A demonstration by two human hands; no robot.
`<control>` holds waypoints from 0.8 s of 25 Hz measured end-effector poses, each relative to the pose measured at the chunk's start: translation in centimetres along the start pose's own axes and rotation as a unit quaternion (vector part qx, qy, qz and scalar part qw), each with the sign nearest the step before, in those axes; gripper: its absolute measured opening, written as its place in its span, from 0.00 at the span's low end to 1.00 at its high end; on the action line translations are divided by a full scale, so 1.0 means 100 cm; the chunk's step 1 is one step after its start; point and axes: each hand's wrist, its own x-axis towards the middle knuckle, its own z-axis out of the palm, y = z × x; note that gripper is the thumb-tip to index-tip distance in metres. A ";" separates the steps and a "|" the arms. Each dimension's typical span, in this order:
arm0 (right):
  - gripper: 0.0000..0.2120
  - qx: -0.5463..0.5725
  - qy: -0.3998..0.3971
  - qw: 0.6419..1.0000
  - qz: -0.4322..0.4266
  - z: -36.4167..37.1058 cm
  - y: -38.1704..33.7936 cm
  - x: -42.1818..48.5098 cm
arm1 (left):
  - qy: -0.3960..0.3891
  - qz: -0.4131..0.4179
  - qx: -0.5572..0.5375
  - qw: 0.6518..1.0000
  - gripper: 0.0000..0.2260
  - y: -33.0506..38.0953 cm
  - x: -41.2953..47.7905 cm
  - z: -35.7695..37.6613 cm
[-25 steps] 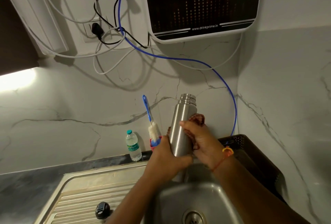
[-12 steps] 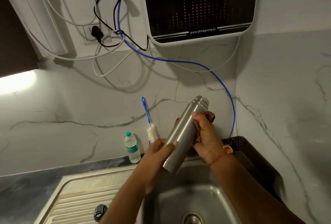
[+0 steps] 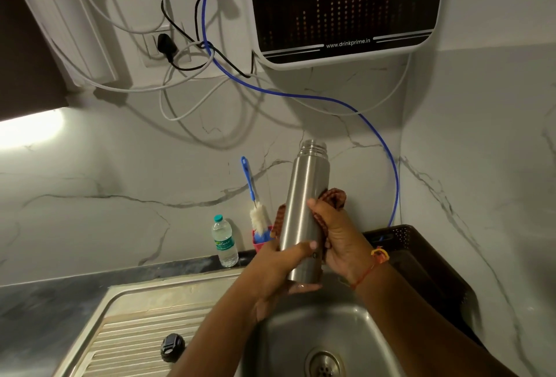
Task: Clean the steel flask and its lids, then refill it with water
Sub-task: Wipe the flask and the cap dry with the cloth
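Steel flask, lidless and back upright over the sink after its tilt a moment ago, as my left hand grips its base and my right hand clasps a brown scrubber against its side: outer scrubbing seemingly under way.

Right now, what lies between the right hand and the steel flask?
In the head view, a brown scrubbing cloth lies between the right hand and the steel flask, showing on both its sides.

Both forearms reach forward. The left grip curls round the flask near its base; the right grip clamps a scrub pad against its side, thumb in front.
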 end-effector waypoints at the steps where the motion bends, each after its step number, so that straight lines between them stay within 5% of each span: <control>1: 0.35 -0.042 0.040 0.998 -0.018 0.007 0.001 -0.001 | 0.069 0.034 0.127 0.989 0.34 0.000 0.004 0.005; 4: 0.36 -0.153 0.169 0.972 -0.065 0.025 0.016 -0.001 | 0.245 0.136 0.467 0.839 0.32 -0.002 0.011 0.017; 6: 0.36 -0.151 0.205 0.964 -0.072 0.028 0.020 -0.001 | 0.251 0.153 0.513 0.807 0.33 -0.009 0.012 0.023; 9: 0.32 -0.098 0.161 0.982 -0.024 0.010 0.015 0.002 | 0.182 0.118 0.429 0.877 0.33 -0.009 0.010 0.015; 12: 0.34 0.039 0.023 0.999 0.021 -0.014 0.007 0.000 | 0.018 0.037 0.108 0.993 0.32 0.006 0.000 0.008; 15: 0.42 0.103 -0.064 0.993 0.009 -0.026 0.014 0.005 | -0.146 -0.110 -0.177 0.967 0.29 0.013 -0.010 0.004; 17: 0.43 0.084 -0.063 0.994 0.012 -0.026 0.018 0.008 | -0.232 -0.131 -0.247 0.932 0.31 0.008 -0.008 -0.005; 20: 0.39 0.066 0.017 0.997 0.029 -0.021 0.011 0.008 | -0.158 -0.100 -0.238 0.953 0.32 0.002 0.000 -0.011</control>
